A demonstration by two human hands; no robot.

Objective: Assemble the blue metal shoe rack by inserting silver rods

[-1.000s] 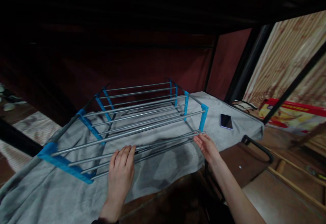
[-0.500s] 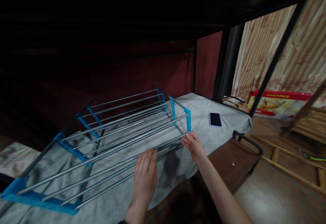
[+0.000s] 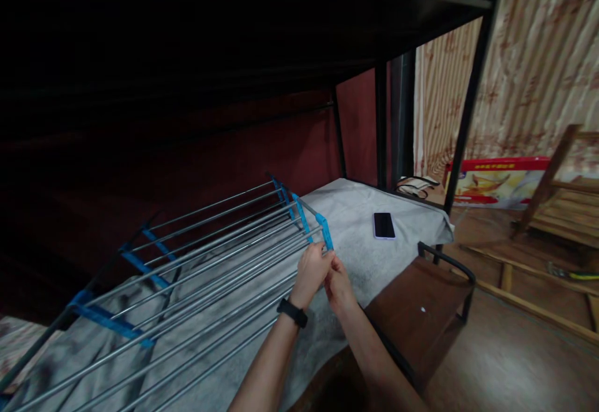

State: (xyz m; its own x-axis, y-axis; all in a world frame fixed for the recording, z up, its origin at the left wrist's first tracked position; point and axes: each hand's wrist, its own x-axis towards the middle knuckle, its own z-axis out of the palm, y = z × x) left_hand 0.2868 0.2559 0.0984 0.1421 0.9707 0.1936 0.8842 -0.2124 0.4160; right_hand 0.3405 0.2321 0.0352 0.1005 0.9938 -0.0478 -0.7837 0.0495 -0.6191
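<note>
A drying rack with grey metal rods (image 3: 219,259) and blue plastic brackets (image 3: 112,321) lies across the grey cloth. At its near right corner, a blue bracket (image 3: 324,228) slants down into my two hands. My left hand (image 3: 312,274), with a black band on the wrist, is closed around a rod end by the bracket's lower tip. Right against it, my right hand (image 3: 337,284) pinches at the bracket's lower end with bent fingers. The fingers overlap, so the exact joint between rod and bracket is hidden.
A phone (image 3: 384,225) lies on the grey cloth (image 3: 349,203), right of the rack. A brown bench (image 3: 421,299) with a black metal rail stands close on the right. Dark frame posts (image 3: 461,125) and a low upper deck enclose the space. A red box (image 3: 498,181) sits beyond.
My left hand has moved right from the middle of the loose rods to the corner bracket, joining my right hand. The view has turned slightly right, and the rack appears further left.
</note>
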